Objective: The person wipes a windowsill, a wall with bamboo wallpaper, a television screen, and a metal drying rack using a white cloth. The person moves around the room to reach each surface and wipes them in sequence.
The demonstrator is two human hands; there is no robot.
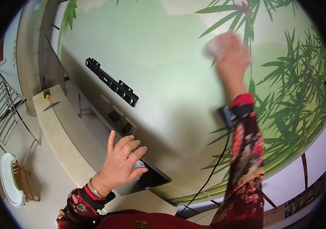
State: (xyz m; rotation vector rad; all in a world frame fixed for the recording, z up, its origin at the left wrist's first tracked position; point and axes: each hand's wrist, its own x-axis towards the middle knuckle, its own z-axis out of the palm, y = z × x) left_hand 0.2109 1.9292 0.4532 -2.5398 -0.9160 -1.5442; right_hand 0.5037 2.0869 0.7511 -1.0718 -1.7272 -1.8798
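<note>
My right hand [231,54] is raised against the wall mural of green bamboo [283,68], blurred by motion. A pale, whitish-pink cloth [215,49] seems to be under its fingers. A small dark device with a black cable [226,116] sits at that wrist. My left hand [125,160], with its fingers spread and a metal bangle at the wrist, hovers over or beside the top edge of a thin flat-screen television [158,176]; contact cannot be told. A black metal wall bracket [111,81] is fixed to the wall between the hands.
Wall sockets with black plugs [120,121] lie behind the television. Its foot [51,106] stands on a long cream ledge [57,137], near a small colourful figure [46,93]. At left are a metal rack [2,103] and a child's chair with a pale tray [7,180].
</note>
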